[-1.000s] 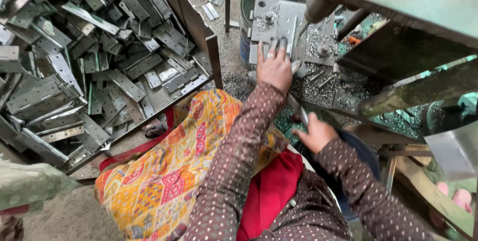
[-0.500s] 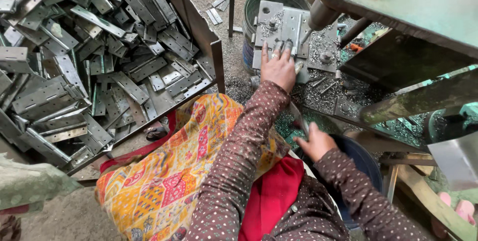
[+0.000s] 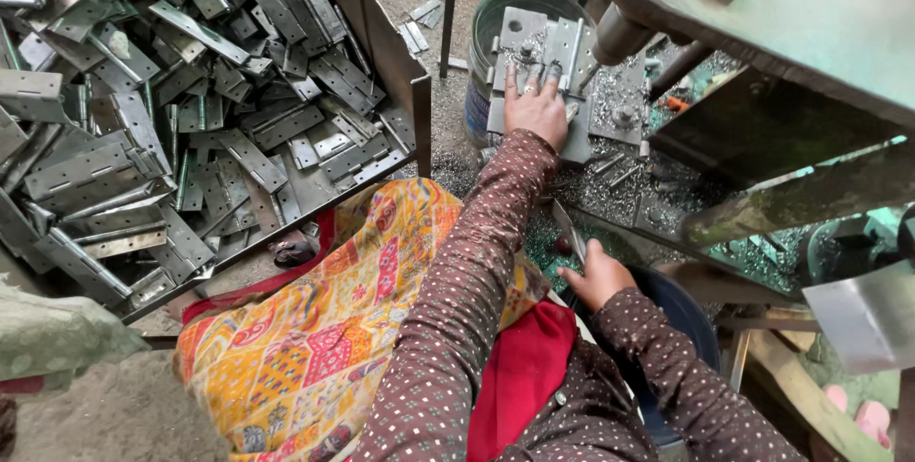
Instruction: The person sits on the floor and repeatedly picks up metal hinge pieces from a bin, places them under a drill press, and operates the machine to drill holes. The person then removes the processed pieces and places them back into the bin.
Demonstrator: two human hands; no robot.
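My left hand (image 3: 535,106) lies flat, fingers spread, on a grey metal hinge plate (image 3: 534,42) that rests on the press bed under the machine's round ram (image 3: 618,35). My right hand (image 3: 598,277) is lower, near my lap, closed on a thin flat metal piece (image 3: 566,229) that stands up from its fingers. Both arms wear brown dotted sleeves.
A big open box (image 3: 381,38) at the left is heaped with several grey metal hinges (image 3: 143,119). A dark drum (image 3: 486,33) stands behind the press bed. Metal chips (image 3: 620,190) litter the machine table. Orange patterned cloth (image 3: 315,328) covers my lap; a dark blue tub (image 3: 686,314) sits at right.
My left hand has slid further forward onto the hinge plate on the press bed. My right hand stays low with the thin piece.
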